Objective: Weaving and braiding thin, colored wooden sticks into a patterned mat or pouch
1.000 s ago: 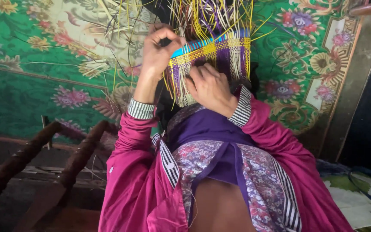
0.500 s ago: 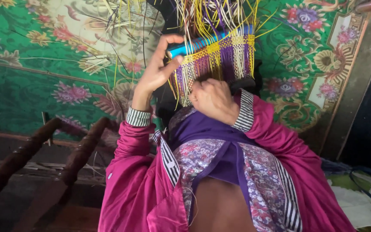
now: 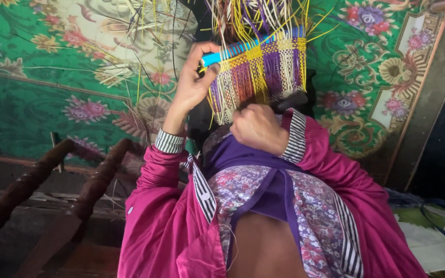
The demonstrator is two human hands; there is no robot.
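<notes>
— Which way does the woven piece [image 3: 263,72] run?

— Its finished band lies crosswise, long axis going left to right and rising a little toward the right. The loose strands [image 3: 248,18] stick out from its far edge, fanning away from the person, up out of view.

— And how does it look?

— A curved wall of plaited strips in blocks of yellow, purple and dark red, with a bright blue strip [image 3: 243,49] along the upper edge. The free ends are mostly yellow and pale straw (a few purple ones among them). It sits between the two hands, just beyond the person's chest, above the green flowered carpet [image 3: 52,103].

— The left hand?

— The left hand [image 3: 194,82] is raised at the left end of the weave, wrist bent, forearm coming up out of a pink sleeve with a striped cuff [image 3: 169,141]. Its fingers are pressed together with the thumb, pinching the end of the blue strip.

— The right one?

— The right hand [image 3: 256,128] is lower, at the near edge of the weave, back of the hand toward the camera. Its fingers curl in under the work and touch the lower edge; I cannot tell whether they grip a strand, since the knuckles hide them.

— Anything beside them?

— Dark turned wooden rails [image 3: 42,180] slant at the lower left, well apart from the hands.
</notes>
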